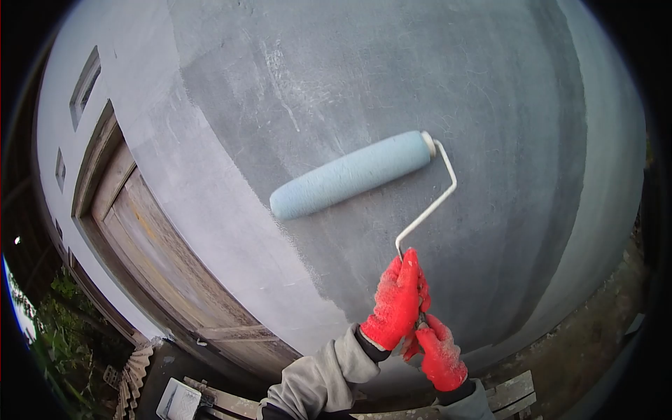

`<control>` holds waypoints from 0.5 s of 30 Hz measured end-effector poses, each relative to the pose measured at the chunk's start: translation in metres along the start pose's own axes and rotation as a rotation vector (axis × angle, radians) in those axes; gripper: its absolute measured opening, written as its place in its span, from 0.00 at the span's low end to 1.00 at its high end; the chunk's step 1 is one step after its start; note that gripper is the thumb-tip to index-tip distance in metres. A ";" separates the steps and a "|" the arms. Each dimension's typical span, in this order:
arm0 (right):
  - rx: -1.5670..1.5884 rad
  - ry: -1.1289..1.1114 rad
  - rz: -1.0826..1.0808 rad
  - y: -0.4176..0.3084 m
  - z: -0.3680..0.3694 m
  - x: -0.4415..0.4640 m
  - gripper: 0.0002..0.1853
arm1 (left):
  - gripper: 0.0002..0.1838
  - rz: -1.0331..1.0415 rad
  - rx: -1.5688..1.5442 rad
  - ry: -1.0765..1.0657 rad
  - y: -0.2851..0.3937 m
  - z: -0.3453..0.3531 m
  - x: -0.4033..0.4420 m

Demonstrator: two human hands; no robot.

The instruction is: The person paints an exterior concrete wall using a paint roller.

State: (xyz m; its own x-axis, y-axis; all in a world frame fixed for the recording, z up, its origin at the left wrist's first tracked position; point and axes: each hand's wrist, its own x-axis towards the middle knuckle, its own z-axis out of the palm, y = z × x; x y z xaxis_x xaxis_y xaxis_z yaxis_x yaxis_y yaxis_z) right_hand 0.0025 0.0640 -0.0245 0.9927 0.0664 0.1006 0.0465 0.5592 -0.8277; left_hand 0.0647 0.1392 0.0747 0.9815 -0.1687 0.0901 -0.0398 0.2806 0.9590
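A paint roller with a pale blue sleeve (pixel 353 173) and a bent white wire frame (pixel 428 212) is held up in front of the wall (pixel 490 175). Whether the sleeve touches the surface I cannot tell. In a red glove, my left hand (pixel 393 302) is closed around the upper part of the roller's handle, just below the wire. My right hand (pixel 442 353), gloved in red too, grips the handle lower down. Most of the handle is hidden by the gloves. Behind the roller the wall is dark grey and looks damp; left of that band it is paler.
A weathered wooden door (pixel 168 238) is set in the wall at left, with a small window opening (pixel 85 89) above. Below are a whitish paint tray (pixel 180 400) and wooden planks (pixel 513 392). Plants (pixel 66 336) grow at the far left.
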 end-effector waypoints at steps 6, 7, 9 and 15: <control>-0.008 0.209 0.475 0.101 -0.041 -0.036 0.23 | 0.20 -0.253 0.234 -0.010 -0.133 -0.061 -0.033; -0.012 0.212 0.470 0.113 -0.043 -0.048 0.23 | 0.20 -0.250 0.230 -0.016 -0.149 -0.069 -0.042; 0.171 0.245 0.405 0.124 -0.040 -0.071 0.25 | 0.23 -0.449 0.219 -0.003 -0.162 -0.074 -0.052; 0.090 0.071 0.213 0.061 -0.032 -0.032 0.17 | 0.23 -0.169 0.129 -0.019 -0.070 -0.027 -0.022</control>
State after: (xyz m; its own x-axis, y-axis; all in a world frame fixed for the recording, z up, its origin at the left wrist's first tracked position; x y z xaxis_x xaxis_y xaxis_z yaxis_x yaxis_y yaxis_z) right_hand -0.0227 0.0696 -0.0955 0.9845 0.1343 -0.1130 -0.1720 0.6101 -0.7734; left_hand 0.0514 0.1491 -0.0013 0.9727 -0.2211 -0.0706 0.0999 0.1242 0.9872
